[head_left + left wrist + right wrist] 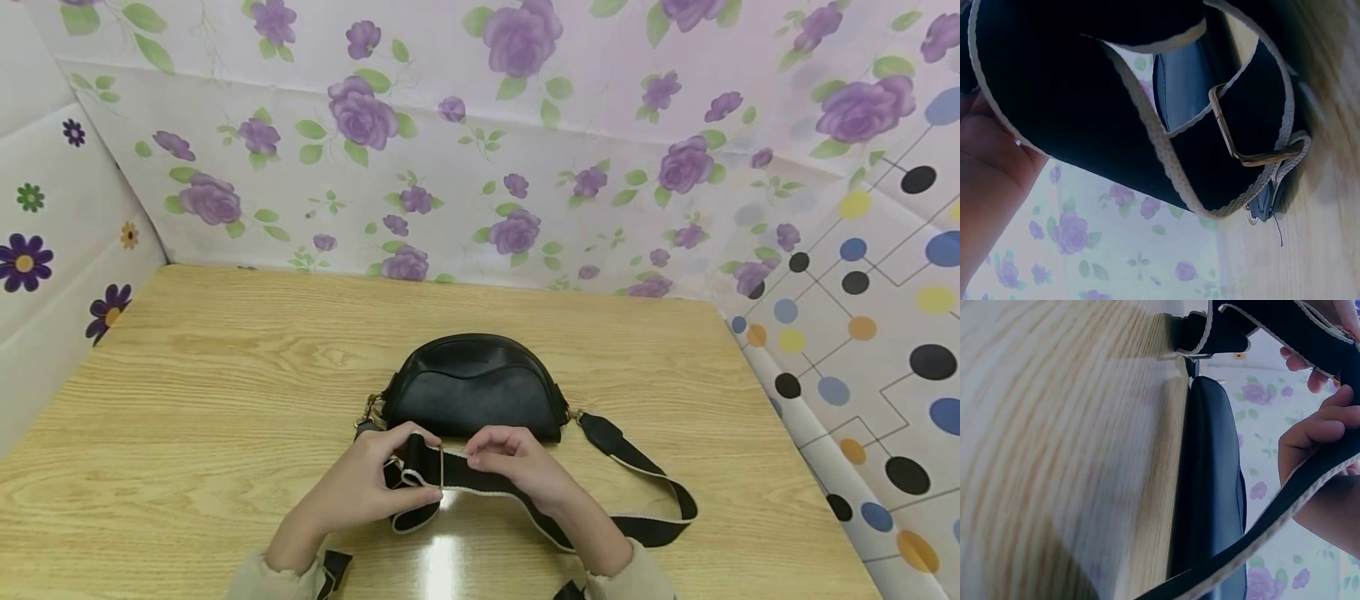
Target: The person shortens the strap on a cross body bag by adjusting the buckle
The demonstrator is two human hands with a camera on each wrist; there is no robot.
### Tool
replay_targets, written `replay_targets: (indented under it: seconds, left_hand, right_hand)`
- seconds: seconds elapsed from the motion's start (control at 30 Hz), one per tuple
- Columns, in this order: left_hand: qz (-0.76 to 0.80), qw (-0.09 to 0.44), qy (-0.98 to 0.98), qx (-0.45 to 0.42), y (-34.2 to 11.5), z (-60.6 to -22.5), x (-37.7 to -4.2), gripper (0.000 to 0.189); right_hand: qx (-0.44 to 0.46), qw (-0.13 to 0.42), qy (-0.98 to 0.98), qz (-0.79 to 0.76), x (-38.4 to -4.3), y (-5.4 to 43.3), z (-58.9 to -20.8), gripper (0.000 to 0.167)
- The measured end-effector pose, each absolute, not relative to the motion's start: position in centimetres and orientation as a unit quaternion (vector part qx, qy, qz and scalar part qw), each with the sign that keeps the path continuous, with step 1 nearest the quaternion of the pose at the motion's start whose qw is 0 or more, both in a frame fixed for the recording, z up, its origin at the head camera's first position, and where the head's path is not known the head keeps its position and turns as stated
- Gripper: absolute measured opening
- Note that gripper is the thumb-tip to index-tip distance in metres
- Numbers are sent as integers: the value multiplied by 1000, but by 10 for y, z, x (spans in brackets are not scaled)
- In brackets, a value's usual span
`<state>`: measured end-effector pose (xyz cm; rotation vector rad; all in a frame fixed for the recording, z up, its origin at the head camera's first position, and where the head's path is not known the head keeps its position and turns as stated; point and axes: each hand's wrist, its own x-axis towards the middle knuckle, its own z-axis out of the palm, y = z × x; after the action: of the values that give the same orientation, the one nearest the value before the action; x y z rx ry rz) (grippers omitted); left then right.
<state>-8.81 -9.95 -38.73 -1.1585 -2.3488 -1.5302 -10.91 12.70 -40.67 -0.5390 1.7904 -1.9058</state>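
A black half-moon shoulder bag (pixel 472 396) lies on the table, its black strap with pale edging (pixel 487 479) stretched out in front. My left hand (pixel 360 479) holds the strap at a thin metal slider (pixel 442 467), thumb below and fingers above. Just behind the slider the strap doubles into a loop. In the left wrist view, a rectangular brass-coloured ring (pixel 1225 128) sits on a lower part of the strap. My right hand (pixel 528 471) pinches the strap to the right of the slider; the right wrist view shows its curled fingers (pixel 1325 428) against the band.
The strap's right end (pixel 600 433) clips to the bag by a gold-toned fitting, and the band curves over the wooden table (pixel 225 375) under my right forearm. A purple-flowered cloth (pixel 450 167) stands behind the table. A dotted cloth (pixel 885 375) borders the right side.
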Motion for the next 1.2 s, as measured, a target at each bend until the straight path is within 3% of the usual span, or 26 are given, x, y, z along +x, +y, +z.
replay_targets:
  seconds: [0.3, 0.5, 0.73, 1.2]
  left_hand:
    - [-515, 37, -769, -378, -99, -386, -89, 36]
    - [-522, 37, -763, -379, -98, -386, -90, 37]
    - [-522, 32, -766, -374, -97, -386, -90, 36]
    - [-524, 34, -769, -366, -96, -387, -91, 38]
  right_hand:
    - [-187, 230, 660, -690, -110, 127, -407, 22]
    - [-178, 231, 650, -702, -110, 125, -406, 6]
    - [-173, 236, 644, -707, -111, 124, -407, 15]
    - [-146, 252, 622, -727, -110, 119, -407, 13]
